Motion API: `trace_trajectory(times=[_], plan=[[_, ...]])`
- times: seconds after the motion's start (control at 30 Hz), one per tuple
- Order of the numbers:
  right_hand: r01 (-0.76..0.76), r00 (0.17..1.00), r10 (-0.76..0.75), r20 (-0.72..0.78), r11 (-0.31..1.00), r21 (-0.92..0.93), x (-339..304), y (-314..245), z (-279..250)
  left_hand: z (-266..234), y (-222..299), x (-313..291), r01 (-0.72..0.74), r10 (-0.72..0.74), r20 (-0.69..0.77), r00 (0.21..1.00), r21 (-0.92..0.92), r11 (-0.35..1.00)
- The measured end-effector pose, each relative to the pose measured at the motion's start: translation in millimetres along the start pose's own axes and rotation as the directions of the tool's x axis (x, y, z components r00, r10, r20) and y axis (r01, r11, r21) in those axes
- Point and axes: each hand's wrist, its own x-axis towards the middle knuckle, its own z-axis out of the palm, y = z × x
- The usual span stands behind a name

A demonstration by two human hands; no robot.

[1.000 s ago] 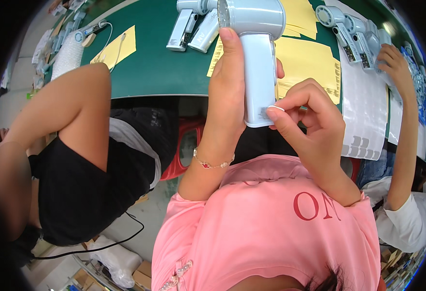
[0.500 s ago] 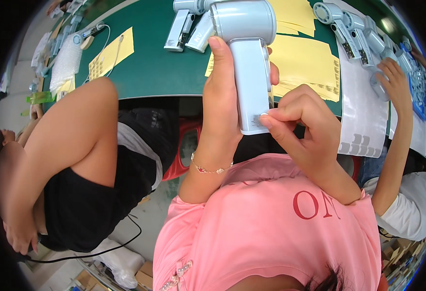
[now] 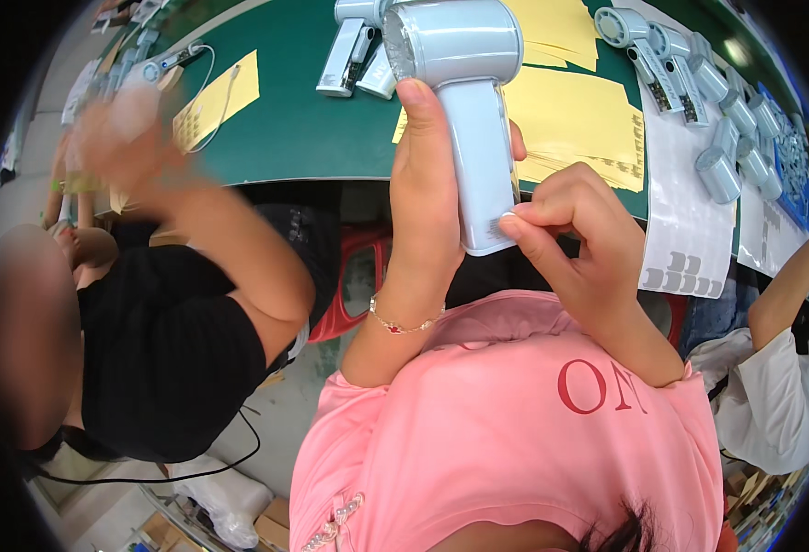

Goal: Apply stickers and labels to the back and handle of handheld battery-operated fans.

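My left hand [image 3: 427, 175] is wrapped round the handle of a light blue handheld fan [image 3: 478, 166]. The fan stands nearly upright in front of me, its thick cylindrical head at the top and the handle's end pointing down. My thumb lies along the handle's left edge just under the head, and the other fingers pass behind it. At the handle's lower right edge, beside a small patch of fine print, my right hand [image 3: 579, 225] pinches with thumb and forefinger. What sits between those fingertips is too small to make out.
Yellow sheets [image 3: 575, 120] lie on the green table [image 3: 294, 138] behind the fan. Similar fans [image 3: 345, 55] rest beyond, and several more [image 3: 717, 170] stand at right on white sheets [image 3: 685, 230]. At left, a co-worker's blurred hand [image 3: 128, 138] is over the table; another person's arm is far right.
My fan has tilted slightly, its head shifting left, while the pinch stays at its lower edge. The left co-worker's arm has swung toward the table. At right, a person's hand has left a fan.
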Motion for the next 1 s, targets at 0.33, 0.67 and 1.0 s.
trace_trajectory(times=[0.33,0.67,1.0], plan=[[0.016,1.0,-0.016,0.003,0.996,-0.083,-3,-8,-8,-2,-6,-2,0.028,-0.028,-0.007,1.0,-0.021,0.999],[0.309,0.949,-0.314,0.038,0.893,-0.327,-11,5,-6,6,-4,-10,-0.045,0.048,-0.15,0.988,0.027,0.999],[0.248,0.966,-0.256,-0.026,0.954,-0.169,-13,3,-9,5,-4,-11,0.0,-0.001,-0.014,1.0,-0.068,0.998]])
